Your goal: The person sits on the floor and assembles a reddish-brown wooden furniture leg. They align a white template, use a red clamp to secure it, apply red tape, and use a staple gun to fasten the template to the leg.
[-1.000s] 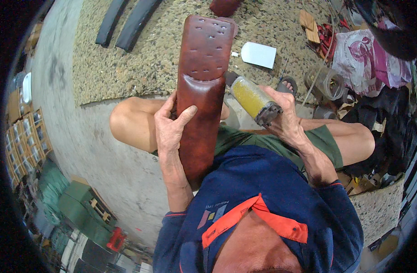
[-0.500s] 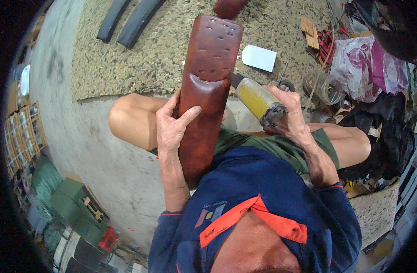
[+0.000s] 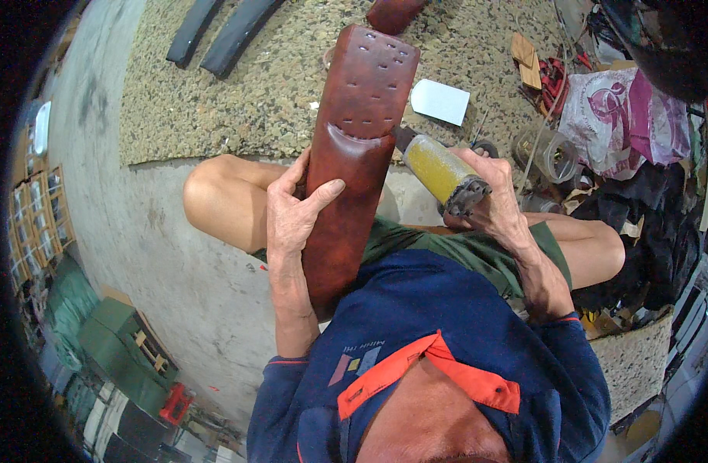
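A: What does the left hand [image 3: 296, 220] have hold of?

B: A long, reddish-brown leather piece [image 3: 354, 154], glossy and rounded along its length. It stands nearly upright over the person's lap, the lower end down against the blue shirt [image 3: 447, 324]. The fingers are wrapped around its left edge and the thumb is pressed across its front, just below a curved seam.

A: Any marks on the leather piece?

B: Above that seam there are rows of small punched slots, and more near the top end. The surface is mottled, darker toward the edges.

A: And the right hand [image 3: 497, 208]?

B: Closed around a tool with a yellow cylindrical handle [image 3: 439, 170]. It sits just to the right of the leather piece; the tool's narrow dark end points at the leather's right edge, and the wide, dark, ragged end faces the camera. Whether the tip touches the leather I cannot tell, since the leather hides it.

A: What lies around the leather piece?

B: Beyond its top end, a speckled stone floor slab [image 3: 238, 108] with a white paper scrap [image 3: 440, 100] to the right. Far up and left of it lie two black curved strips [image 3: 215, 31]. Another reddish-brown piece [image 3: 392, 11] shows just above its top. Well to the right are a pink-and-white plastic bag [image 3: 624, 116], a clear jar [image 3: 551, 154] and small wood blocks [image 3: 526, 60]. To the lower left, on the concrete, stand green crates [image 3: 115, 347].

A: Anything blocking the view?

B: The leather piece covers the middle of the lap and part of the left knee [image 3: 223, 197].
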### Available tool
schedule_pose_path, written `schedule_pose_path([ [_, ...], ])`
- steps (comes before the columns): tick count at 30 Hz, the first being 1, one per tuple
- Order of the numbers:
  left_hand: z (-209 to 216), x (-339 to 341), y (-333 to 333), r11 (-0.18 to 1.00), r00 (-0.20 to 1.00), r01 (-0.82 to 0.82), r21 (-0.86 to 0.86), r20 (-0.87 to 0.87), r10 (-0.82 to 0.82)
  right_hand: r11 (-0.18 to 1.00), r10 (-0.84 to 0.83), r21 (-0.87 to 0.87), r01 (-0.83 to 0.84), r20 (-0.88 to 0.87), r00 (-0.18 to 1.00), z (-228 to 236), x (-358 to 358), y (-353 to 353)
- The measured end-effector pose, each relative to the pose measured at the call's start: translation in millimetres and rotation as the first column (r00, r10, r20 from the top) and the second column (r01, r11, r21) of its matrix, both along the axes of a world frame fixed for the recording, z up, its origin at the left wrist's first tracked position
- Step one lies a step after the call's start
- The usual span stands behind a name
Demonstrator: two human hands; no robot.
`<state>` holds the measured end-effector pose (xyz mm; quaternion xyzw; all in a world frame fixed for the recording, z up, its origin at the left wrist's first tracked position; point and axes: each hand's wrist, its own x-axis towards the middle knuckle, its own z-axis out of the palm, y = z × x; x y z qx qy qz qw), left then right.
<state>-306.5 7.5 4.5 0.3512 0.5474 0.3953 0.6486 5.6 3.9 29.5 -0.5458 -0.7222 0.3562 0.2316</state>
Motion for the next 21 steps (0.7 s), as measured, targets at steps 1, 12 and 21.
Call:
schedule_pose_path([
  [1, -0.4, -0.2, 0.0, 1.000, 1.000, 0.002, 0.006, 0.008, -0.002, 1.000, -0.006, -0.020, 0.006, -0.013, 1.000, 0.4, 0.1, 0.2],
  [12, -4.9, -1.6, 0.2, 0.997, 0.998, 0.068, 0.037, 0.015, -0.068, 0.971, 0.042, -0.241, -0.010, 0.132, 0.990, 23.3, 9.0, 12.1],
  [21, -5.3, 1.0, 2.4, 0.993, 0.994, 0.109, 0.040, -0.006, -0.108, 0.988, 0.037, -0.154, -0.031, 0.037, 0.999, 17.8, 17.4, 2.2],
])
